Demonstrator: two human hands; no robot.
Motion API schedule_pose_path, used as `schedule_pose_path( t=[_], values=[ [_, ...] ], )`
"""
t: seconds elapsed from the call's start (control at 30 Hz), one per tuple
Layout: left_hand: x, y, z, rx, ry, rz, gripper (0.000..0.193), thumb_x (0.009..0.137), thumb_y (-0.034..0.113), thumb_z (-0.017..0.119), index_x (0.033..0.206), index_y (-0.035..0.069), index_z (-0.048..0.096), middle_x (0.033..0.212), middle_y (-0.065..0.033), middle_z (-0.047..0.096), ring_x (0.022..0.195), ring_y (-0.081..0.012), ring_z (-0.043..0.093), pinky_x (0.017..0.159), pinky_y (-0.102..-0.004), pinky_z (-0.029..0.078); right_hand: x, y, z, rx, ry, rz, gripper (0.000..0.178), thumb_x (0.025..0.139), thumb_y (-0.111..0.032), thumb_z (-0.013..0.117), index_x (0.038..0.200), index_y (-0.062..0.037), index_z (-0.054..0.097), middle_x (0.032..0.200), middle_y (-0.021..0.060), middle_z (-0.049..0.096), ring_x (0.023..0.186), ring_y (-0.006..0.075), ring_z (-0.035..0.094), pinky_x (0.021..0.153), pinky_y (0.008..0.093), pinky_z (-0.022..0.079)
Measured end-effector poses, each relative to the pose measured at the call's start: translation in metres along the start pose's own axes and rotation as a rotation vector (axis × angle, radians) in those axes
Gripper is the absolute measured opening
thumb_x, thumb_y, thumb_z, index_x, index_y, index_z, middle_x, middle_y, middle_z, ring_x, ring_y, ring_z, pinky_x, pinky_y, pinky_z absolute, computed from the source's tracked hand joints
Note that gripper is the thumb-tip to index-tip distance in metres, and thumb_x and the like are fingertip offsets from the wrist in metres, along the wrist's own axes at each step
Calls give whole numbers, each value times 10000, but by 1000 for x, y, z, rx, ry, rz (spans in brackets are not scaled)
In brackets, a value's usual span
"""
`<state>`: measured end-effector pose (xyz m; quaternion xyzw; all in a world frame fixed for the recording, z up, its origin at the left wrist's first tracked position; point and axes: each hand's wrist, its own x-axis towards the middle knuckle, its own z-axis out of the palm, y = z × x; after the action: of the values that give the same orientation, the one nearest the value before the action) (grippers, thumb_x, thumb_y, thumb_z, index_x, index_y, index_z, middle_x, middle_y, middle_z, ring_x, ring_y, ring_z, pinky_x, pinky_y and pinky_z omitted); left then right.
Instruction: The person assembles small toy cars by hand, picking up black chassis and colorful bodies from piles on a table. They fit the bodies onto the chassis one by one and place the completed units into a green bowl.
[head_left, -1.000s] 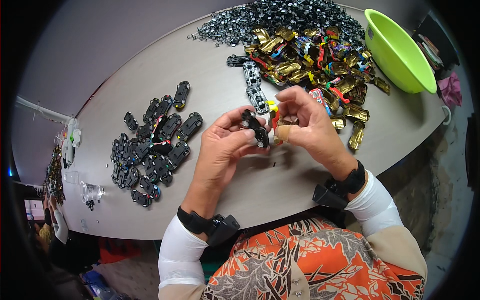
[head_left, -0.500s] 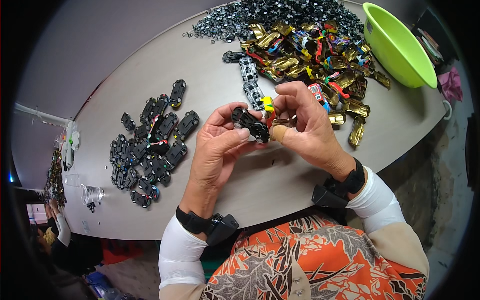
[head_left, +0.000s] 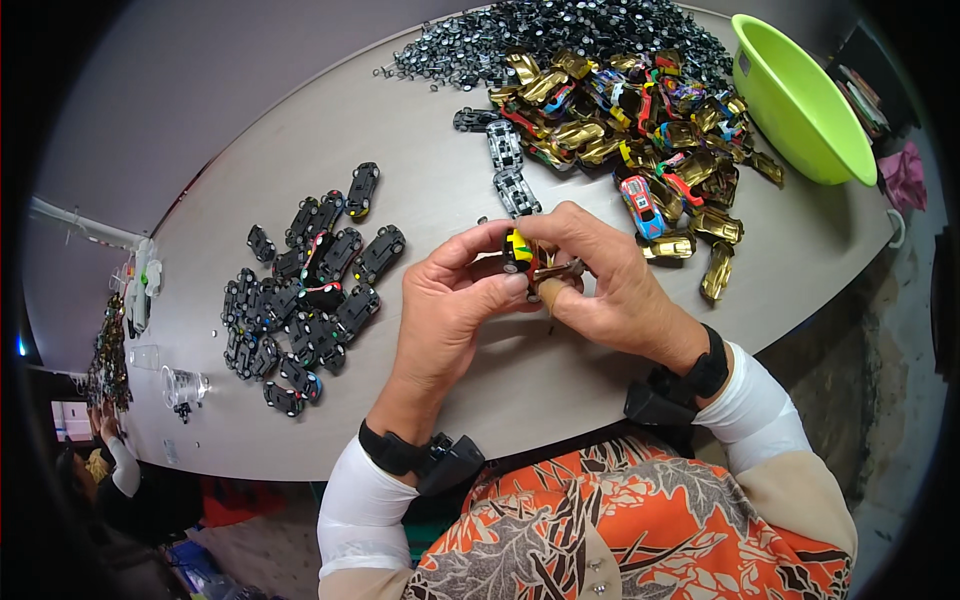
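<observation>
I'm seeing both hands working together over the middle of the bench (head_left: pixel 300 120), just above its surface. Left hand (head_left: pixel 445 310) is gripping a small toy car (head_left: pixel 522 252), yellow with dark parts, thumb and fingertips pinching it from the left side. Right hand (head_left: pixel 610 285) is closing its grip on the same car from the right, fingers curled over the top, and a tan bandage-like wrap on one fingertip (head_left: pixel 548 292) is pressing in underneath. The car is sitting between the two hands, mostly covered by fingers, so I can't tell exactly which part each one is pinching. Both wrists are wearing black bands with a small black box attached. To the left on the bench, a pile of dark toy cars (head_left: pixel 305 290) is lying well apart from the hands. Farther up, a heap of gold and coloured car shells (head_left: pixel 640 120) is spreading toward the right, with a mound of small black wheel parts (head_left: pixel 560 35) behind it at the far edge. Three dark chassis pieces (head_left: pixel 505 165) are lying in a loose line between the shell heap and the hands. A lime green bowl (head_left: pixel 800 100) is sitting at the far right end of the bench, just beside the shells.
</observation>
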<state>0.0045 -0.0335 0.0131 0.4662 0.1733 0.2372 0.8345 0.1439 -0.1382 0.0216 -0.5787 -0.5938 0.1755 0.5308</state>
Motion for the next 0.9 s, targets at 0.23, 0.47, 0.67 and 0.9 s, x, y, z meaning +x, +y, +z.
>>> schedule_pose_path(
  t=[0.23, 0.47, 0.67, 0.9],
  values=[
    [0, -2, -1, 115, -29, 29, 381, 811, -31, 615, 1186, 11, 566, 1065, -87, 598, 920, -169, 616, 739, -292, 570, 0, 0, -1, 7, -38, 18, 342, 734, 23, 588, 1067, -52, 576, 853, 83, 548, 715, 179, 578, 591, 267, 477],
    [-6, -9, 8, 407, -34, 148, 337, 902, 66, 540, 1235, 19, 541, 1114, -50, 559, 862, -96, 550, 746, -219, 475, -1, 6, -4, 16, 46, 3, 305, 733, 34, 644, 1027, -13, 582, 856, 84, 592, 750, 158, 612, 624, 276, 490],
    [-4, 1, -2, 285, -94, 0, 374, 864, 81, 602, 1226, 6, 547, 1026, -49, 608, 827, -90, 561, 733, -223, 474, -2, 0, 1, 218, 81, 174, 161, 755, -10, 655, 901, -9, 589, 763, 26, 561, 670, 78, 548, 568, 230, 448],
    [-2, 6, -2, 106, -54, -177, 282, 721, -19, 715, 979, -3, 600, 891, -49, 615, 670, -97, 593, 606, -221, 520, 2, 6, -26, 560, -114, 339, 49, 823, -62, 590, 833, -15, 583, 759, -14, 507, 618, 35, 470, 525, 189, 381]
  ],
)
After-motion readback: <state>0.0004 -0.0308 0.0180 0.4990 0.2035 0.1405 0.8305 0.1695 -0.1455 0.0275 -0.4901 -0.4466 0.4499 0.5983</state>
